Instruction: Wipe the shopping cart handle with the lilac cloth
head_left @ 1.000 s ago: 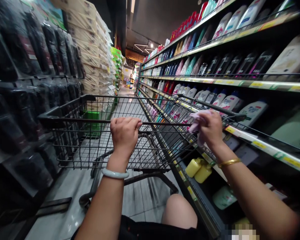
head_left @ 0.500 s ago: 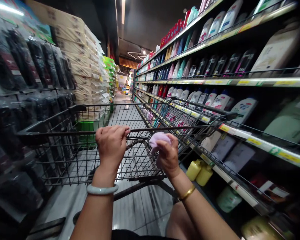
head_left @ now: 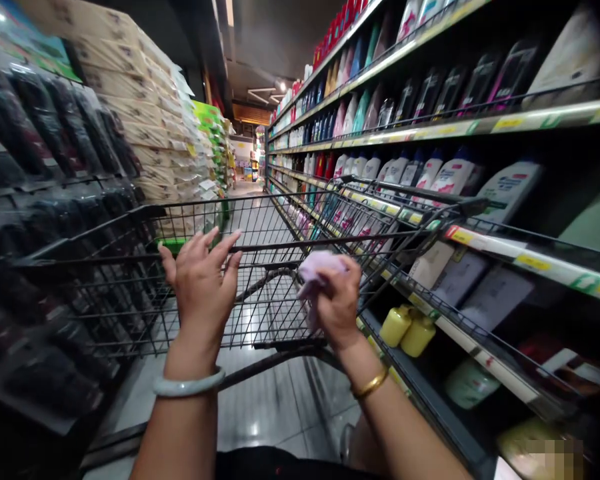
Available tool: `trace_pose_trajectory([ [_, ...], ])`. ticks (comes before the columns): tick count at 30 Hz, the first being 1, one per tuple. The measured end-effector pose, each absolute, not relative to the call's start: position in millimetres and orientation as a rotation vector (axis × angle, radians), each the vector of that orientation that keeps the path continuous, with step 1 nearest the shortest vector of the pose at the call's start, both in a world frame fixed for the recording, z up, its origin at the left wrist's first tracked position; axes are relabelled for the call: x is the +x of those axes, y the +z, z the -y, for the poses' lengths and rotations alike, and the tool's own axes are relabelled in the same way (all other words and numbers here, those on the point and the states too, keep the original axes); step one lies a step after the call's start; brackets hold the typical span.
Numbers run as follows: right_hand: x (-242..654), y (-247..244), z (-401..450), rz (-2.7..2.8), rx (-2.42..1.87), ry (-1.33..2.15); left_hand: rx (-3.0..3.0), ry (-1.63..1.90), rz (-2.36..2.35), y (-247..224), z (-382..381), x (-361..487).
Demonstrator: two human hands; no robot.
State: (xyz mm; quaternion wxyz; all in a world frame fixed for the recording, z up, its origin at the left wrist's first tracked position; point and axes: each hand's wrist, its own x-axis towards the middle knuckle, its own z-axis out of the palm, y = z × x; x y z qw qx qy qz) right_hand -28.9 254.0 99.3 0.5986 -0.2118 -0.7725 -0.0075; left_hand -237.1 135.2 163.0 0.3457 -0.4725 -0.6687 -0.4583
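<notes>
A dark wire shopping cart [head_left: 265, 317] stands right in front of me, its top rim running across the view. My left hand [head_left: 203, 283], with a pale bangle at the wrist, is raised at the rim with its fingers spread and nothing held. To the right, my right hand [head_left: 337, 293], with a gold bangle at the wrist, is closed around a crumpled lilac cloth [head_left: 317, 267] beside the same rim. Part of the cloth hangs below the fingers, over the basket wires.
Shelves of bottles line the right side, with a price-label rail [head_left: 535, 260] close to the cart and yellow bottles [head_left: 396, 325] low down. Stacked packages [head_left: 125, 100] and hanging dark packets [head_left: 55, 127] stand at the left. The aisle floor [head_left: 247, 217] runs ahead.
My left hand has let go of the cart rim, spread its fingers and shifted left. My right hand still holds the cloth. The shelves have slid nearer.
</notes>
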Motion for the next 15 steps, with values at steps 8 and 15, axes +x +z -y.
trace_pose_trajectory([
  [8,-36.6,81.8,-255.0,1.732,-0.462,0.027,-1.482,-1.151,1.587,156.5,-166.2,-187.5],
  [15,-13.5,89.9,-265.8,1.620,-0.680,0.086,-1.547,-1.163,1.673,155.2,-178.3,-177.5],
])
